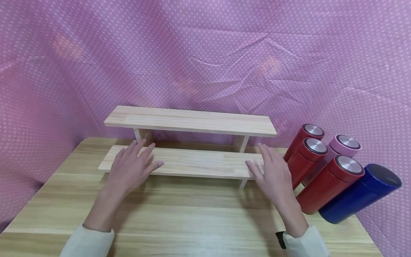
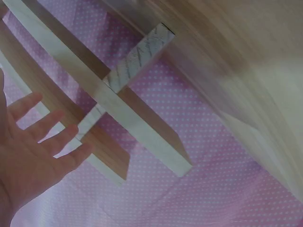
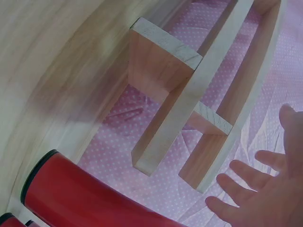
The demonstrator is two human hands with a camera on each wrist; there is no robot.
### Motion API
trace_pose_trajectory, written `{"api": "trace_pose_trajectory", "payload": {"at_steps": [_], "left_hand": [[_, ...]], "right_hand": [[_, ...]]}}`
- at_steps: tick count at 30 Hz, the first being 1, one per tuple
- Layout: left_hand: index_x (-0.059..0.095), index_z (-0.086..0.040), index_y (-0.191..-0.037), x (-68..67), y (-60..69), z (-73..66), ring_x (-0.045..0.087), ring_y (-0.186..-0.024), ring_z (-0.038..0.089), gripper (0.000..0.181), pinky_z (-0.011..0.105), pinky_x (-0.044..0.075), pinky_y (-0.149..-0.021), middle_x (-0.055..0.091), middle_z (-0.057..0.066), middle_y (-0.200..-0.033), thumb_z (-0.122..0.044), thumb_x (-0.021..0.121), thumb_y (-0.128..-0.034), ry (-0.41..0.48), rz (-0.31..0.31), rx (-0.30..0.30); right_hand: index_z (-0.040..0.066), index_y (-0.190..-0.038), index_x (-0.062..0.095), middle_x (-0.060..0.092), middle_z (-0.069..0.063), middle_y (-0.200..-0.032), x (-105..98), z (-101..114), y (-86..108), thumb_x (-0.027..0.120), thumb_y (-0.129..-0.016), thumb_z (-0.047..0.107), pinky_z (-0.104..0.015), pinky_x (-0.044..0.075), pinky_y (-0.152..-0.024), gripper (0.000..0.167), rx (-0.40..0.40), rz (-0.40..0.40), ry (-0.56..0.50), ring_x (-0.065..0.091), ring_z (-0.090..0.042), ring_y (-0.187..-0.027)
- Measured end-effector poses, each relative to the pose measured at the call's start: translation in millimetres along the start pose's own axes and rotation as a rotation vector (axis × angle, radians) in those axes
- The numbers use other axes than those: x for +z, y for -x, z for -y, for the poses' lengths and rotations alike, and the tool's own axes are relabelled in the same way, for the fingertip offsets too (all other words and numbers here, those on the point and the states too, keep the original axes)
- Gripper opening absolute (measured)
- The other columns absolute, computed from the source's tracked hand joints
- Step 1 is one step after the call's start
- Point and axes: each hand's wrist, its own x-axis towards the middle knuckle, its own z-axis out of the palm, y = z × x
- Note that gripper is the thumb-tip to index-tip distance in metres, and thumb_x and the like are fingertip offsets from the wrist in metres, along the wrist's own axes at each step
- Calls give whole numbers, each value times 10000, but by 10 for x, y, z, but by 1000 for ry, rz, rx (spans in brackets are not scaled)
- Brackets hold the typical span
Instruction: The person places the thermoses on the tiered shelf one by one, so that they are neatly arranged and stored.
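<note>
Left grip (image 1: 133, 163) and right grip (image 1: 274, 174) spread-fingered near wooden shelf (image 1: 199, 162), at its eight and four o'clock; five bottles (image 1: 330, 185) at three o'clock on worktop (image 1: 199, 221).

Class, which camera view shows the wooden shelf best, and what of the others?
The head view: it frames the wooden shelf end to end, though the left hand and right hand partly hide its lower board. The wrist views show the shelf's underside; the left one cuts off its right end, the right one its left end.

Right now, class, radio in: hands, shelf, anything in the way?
Left hand, right hand: gripping nothing. Wooden shelf standing on table. Bottles beside right hand.
</note>
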Motion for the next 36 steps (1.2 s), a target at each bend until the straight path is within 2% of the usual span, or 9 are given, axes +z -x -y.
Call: {"api": "trace_pose_trajectory", "payload": {"at_steps": [5, 7, 10, 12, 14, 17, 24, 30, 36], "left_hand": [[534, -53, -1458, 0, -16, 92, 391, -1363, 487, 663, 679, 326, -1080, 444, 255, -1492, -563, 478, -1038, 50, -98, 13], [565, -58, -1425, 0, -21, 139, 447, -1303, 499, 619, 689, 371, -1028, 486, 251, -1455, -533, 521, -1031, 71, -130, 3], [586, -62, -1398, 4, -19, 224, 486, -1238, 514, 585, 705, 396, -973, 523, 245, -1417, -503, 576, -1014, 91, -165, -23], [583, -66, -1397, 9, -14, 287, 481, -1239, 511, 581, 704, 391, -975, 526, 240, -1412, -500, 583, -1011, 102, -166, -44], [579, -63, -1396, 7, -16, 338, 480, -1238, 504, 581, 704, 388, -978, 527, 241, -1405, -499, 578, -1012, 124, -160, -65], [561, -54, -1408, 3, -11, 400, 465, -1256, 502, 584, 709, 380, -989, 516, 246, -1412, -494, 555, -1023, 174, -140, -100], [551, -36, -1413, 6, 4, 561, 451, -1257, 556, 567, 753, 375, -943, 479, 294, -1437, -440, 585, -1017, 305, -139, -212], [554, -9, -1403, 52, 45, 717, 466, -1216, 574, 581, 753, 386, -893, 486, 335, -1405, -417, 631, -997, 379, -149, -284], [523, 1, -1432, 70, 50, 832, 442, -1216, 571, 610, 762, 360, -893, 477, 357, -1390, -413, 628, -996, 385, -139, -332]], "right_hand": [[32, -1447, 526, 593, -235, -1336, -58, -24, 20, 718, -951, 308, -656, 472, -899, 600, 27, -164, -113, 549, -428, -1186], [20, -1420, 548, 618, -239, -1281, -86, -48, 30, 727, -947, 260, -602, 501, -808, 560, 36, -224, -152, 586, -402, -1044], [2, -1378, 576, 637, -235, -1228, -140, -79, 41, 737, -938, 201, -563, 495, -807, 510, 44, -291, -203, 592, -374, -1008], [0, -1361, 588, 643, -226, -1216, -181, -95, 51, 741, -933, 177, -545, 493, -826, 488, 56, -315, -225, 597, -362, -1009], [6, -1351, 596, 645, -209, -1219, -225, -101, 60, 748, -928, 165, -561, 477, -911, 477, 70, -329, -243, 589, -361, -1123], [12, -1347, 600, 652, -189, -1217, -287, -107, 85, 752, -927, 154, -499, 475, -913, 468, 90, -341, -260, 595, -344, -1117], [-11, -1306, 614, 691, -173, -1161, -409, -113, 167, 729, -925, 82, -108, 406, -916, 409, 138, -441, -295, 639, -251, -1049], [-14, -1283, 628, 713, -152, -1096, -491, -122, 242, 716, -923, 49, -106, 455, -863, 376, 173, -524, -350, 607, 59, -990], [-12, -1281, 636, 719, -98, -1086, -565, -147, 317, 719, -911, 12, -119, 488, -877, 380, 212, -577, -397, 640, 33, -957]]}}
